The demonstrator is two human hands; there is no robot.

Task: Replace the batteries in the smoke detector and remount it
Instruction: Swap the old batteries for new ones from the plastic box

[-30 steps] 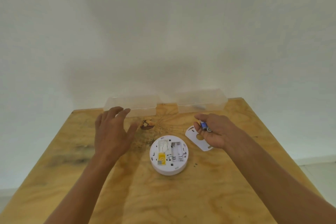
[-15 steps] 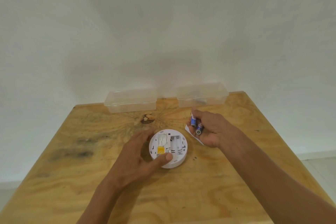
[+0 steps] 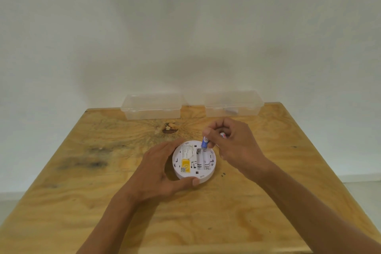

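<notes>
You were loading cells: your right hand (image 3: 233, 142) pinched a blue cylindrical battery (image 3: 205, 142) just above the round white plastic smoke detector (image 3: 194, 160) your left hand (image 3: 162, 173) gripped; next, seating it needed correct polarity.

The left forearm rises from the bottom edge and leans toward the middle. The left hand (image 3: 158, 173) is cupped, fingers curved along the far-left rim of the smoke detector (image 3: 193, 161) and the thumb stretched along its near rim, so the hand grips it from the side. The right forearm comes in from the lower right corner, angled up and inward. The right hand (image 3: 233, 142) is curled, back turned up, thumb and forefinger pinching a blue battery (image 3: 205, 142) that points down just below the fingertips; a second battery (image 3: 222, 135) shows between the curled fingers.
</notes>
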